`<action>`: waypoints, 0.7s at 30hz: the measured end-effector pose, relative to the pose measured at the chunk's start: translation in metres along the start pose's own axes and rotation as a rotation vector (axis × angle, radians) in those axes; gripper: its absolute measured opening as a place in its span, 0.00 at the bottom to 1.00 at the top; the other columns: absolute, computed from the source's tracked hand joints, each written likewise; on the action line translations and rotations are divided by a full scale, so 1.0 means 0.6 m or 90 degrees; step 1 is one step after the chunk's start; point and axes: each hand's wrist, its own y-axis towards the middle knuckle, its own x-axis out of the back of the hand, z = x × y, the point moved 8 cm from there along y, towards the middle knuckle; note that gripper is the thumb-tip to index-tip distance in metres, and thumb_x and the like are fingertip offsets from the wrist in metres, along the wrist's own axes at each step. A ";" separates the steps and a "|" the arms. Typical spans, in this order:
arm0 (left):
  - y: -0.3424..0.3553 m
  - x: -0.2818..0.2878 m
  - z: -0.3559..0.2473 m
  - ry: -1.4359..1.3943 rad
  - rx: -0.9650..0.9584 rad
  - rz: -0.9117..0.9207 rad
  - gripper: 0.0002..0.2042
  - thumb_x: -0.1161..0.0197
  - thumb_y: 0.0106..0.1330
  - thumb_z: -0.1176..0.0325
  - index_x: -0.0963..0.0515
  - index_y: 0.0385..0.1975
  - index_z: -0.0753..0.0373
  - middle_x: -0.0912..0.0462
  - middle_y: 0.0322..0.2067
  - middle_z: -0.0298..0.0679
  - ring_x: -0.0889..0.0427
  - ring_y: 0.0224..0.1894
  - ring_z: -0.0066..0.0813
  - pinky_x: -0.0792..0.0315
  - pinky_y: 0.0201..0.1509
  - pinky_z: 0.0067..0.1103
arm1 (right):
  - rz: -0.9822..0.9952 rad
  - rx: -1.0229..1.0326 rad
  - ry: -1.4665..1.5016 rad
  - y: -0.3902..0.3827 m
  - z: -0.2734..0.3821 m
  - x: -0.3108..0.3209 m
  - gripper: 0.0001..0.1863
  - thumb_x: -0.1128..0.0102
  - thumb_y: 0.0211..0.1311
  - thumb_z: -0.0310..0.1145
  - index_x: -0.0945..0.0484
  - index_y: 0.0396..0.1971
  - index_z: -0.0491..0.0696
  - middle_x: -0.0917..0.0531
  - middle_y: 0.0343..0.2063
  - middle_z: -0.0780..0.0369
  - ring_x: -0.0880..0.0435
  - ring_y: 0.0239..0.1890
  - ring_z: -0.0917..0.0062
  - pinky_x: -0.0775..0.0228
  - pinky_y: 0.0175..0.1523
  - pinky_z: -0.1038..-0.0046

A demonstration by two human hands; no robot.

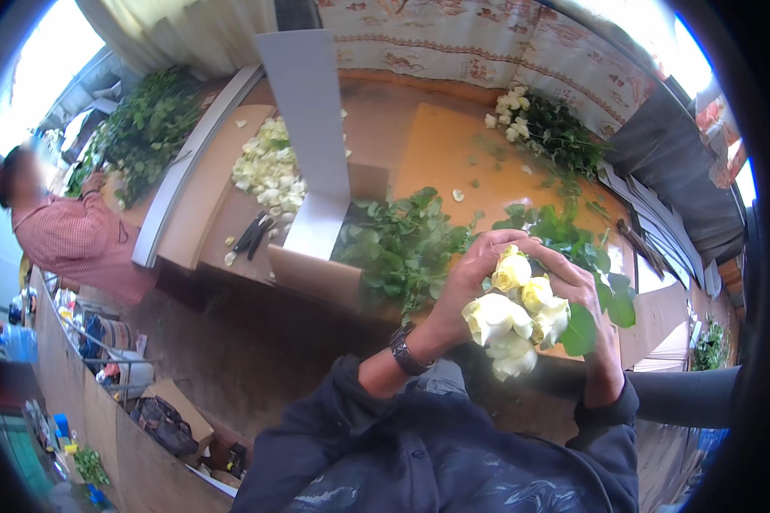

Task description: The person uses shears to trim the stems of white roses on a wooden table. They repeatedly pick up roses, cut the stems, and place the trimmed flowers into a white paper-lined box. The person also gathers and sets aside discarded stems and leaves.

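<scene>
Several creamy white roses [506, 318] face me in a small bunch, their blooms close together at chest height. My left hand [477, 272] curves round the bunch from the left, and my right hand [565, 272] closes in from the right. The fingers of both hands meet beyond the blooms, where the stems are mostly hidden. A green leaf [579, 330] sticks out beside the right palm. More rose foliage [599, 256] shows behind the right hand. Left of my hands, leafy stems [406, 235] lie over the table edge next to an upright white panel [306, 111].
Loose petals [269, 167] lie piled left of the panel, with black-handled pruning shears [252, 235] nearby. Another bunch of white roses [512, 111] rests on the orange board [441, 162]. A person in a checked shirt [81, 239] stands at the left by heaped greenery [154, 120].
</scene>
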 end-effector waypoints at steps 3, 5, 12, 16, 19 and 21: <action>-0.036 0.019 -0.040 0.155 -0.051 -0.044 0.25 0.26 0.65 0.75 0.21 0.63 0.65 0.25 0.65 0.38 0.26 0.68 0.29 0.29 0.71 0.28 | -0.014 0.030 0.021 0.008 0.029 -0.015 0.18 0.28 0.49 0.29 0.13 0.42 0.38 0.17 0.60 0.53 0.10 0.52 0.60 0.17 0.55 0.66; -0.053 0.035 -0.042 -0.028 -0.004 -0.091 0.24 0.27 0.65 0.75 0.20 0.62 0.66 0.25 0.65 0.38 0.24 0.66 0.28 0.27 0.69 0.26 | -0.032 0.017 0.037 0.011 0.042 -0.018 0.20 0.27 0.50 0.30 0.13 0.45 0.39 0.17 0.61 0.52 0.11 0.53 0.60 0.17 0.56 0.66; -0.105 0.041 -0.054 -0.131 0.062 -0.138 0.15 0.39 0.80 0.70 0.21 0.62 0.65 0.13 0.52 0.34 0.16 0.52 0.18 0.22 0.59 0.21 | -0.048 0.067 -0.056 0.034 0.065 -0.046 0.31 0.24 0.53 0.38 0.19 0.59 0.46 0.19 0.63 0.55 0.21 0.65 0.54 0.26 0.67 0.57; -0.115 0.045 -0.061 -0.154 0.060 -0.126 0.15 0.39 0.80 0.69 0.23 0.62 0.66 0.14 0.55 0.35 0.17 0.55 0.18 0.22 0.59 0.21 | 0.037 -0.021 0.094 0.031 0.050 -0.078 0.35 0.24 0.55 0.37 0.22 0.64 0.46 0.20 0.65 0.54 0.20 0.64 0.56 0.27 0.69 0.61; -0.121 0.048 -0.069 -0.129 0.046 -0.146 0.17 0.39 0.79 0.71 0.25 0.64 0.66 0.16 0.57 0.37 0.18 0.56 0.20 0.22 0.59 0.21 | 0.058 -0.108 0.259 0.032 0.042 -0.090 0.36 0.24 0.56 0.35 0.23 0.66 0.46 0.19 0.64 0.54 0.17 0.62 0.61 0.25 0.67 0.66; -0.125 0.050 -0.084 -0.106 0.009 -0.145 0.19 0.39 0.79 0.72 0.27 0.67 0.66 0.19 0.60 0.37 0.18 0.56 0.21 0.22 0.59 0.21 | 0.047 -0.029 0.139 0.040 0.059 -0.075 0.35 0.24 0.56 0.34 0.23 0.66 0.46 0.18 0.63 0.54 0.17 0.62 0.60 0.24 0.66 0.65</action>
